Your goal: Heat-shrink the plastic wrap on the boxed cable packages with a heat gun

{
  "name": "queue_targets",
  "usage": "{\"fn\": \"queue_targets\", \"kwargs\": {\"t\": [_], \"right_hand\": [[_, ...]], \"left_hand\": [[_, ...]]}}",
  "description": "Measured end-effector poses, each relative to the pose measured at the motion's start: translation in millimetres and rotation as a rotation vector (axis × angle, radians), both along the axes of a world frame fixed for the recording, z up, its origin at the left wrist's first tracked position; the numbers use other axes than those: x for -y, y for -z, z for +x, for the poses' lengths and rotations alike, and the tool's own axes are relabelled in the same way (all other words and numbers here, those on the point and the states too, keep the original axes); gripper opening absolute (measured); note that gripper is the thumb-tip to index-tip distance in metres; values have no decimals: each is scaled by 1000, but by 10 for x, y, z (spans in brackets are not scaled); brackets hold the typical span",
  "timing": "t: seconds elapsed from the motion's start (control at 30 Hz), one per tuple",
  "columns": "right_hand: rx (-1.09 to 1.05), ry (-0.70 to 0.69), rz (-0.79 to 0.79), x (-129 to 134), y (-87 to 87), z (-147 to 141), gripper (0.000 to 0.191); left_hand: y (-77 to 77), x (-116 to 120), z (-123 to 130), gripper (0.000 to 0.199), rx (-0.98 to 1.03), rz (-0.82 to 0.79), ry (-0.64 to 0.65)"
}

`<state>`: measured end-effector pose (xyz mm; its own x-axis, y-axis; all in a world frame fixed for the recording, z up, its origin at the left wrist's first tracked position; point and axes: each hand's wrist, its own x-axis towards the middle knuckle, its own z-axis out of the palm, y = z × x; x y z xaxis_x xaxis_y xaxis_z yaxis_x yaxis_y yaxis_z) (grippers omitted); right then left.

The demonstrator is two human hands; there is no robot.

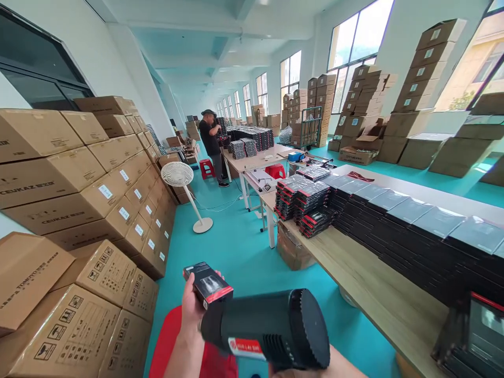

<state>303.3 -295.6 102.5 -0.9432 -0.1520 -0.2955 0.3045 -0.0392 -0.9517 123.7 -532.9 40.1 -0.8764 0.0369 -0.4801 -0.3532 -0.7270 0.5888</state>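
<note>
My left hand (190,310) is closed around a small black retail box (207,279) with a red band and a product picture on its face. In my right hand (331,363), mostly hidden below, is a dark green heat gun (260,325) with a red and white label on its side. Its nozzle points left, close to my left wrist, and it covers part of the box's lower side. A red stool (167,336) stands beneath my hands. To the right, a wooden table (366,262) carries stacked black-and-red boxes (305,194) in shiny film.
Brown cartons (106,210) are piled along the left wall, and more cartons (421,73) stand by the windows. A white fan (178,176) is on the teal floor ahead. Beyond it, a person (211,142) in dark clothes stands at another table (255,159). Long rows of dark boxes (394,226) line the near table.
</note>
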Motion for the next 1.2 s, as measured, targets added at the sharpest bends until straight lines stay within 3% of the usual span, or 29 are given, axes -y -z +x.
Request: {"fn": "queue_targets", "kwargs": {"t": [0.13,0.27,0.43,0.53,0.6,0.73,0.93,1.2], "right_hand": [[30,49,-17,-36,-58,-84,32],[84,-90,-79,-51,-84,-126,26],[30,47,-61,-52,-46,-174,29],[48,-109,-108,-53,-70,-187,22],[3,-97,-121,-59,-71,-202,22],[24,121,-107,-207,18,-207,30],[119,114,-368,-426,123,-46,38],[61,149,-407,-465,45,-67,36]], "left_hand": [[132,12,-33,38,36,-22,-204],[240,23,-23,50,46,15,-152],[332,27,-11,49,6,92,-191],[360,3,0,51,-1,66,-158],[350,-22,10,49,3,39,-183],[267,-60,51,43,29,69,-226],[191,-116,104,40,-11,88,-253],[116,-178,74,46,-12,-20,-120]]}}
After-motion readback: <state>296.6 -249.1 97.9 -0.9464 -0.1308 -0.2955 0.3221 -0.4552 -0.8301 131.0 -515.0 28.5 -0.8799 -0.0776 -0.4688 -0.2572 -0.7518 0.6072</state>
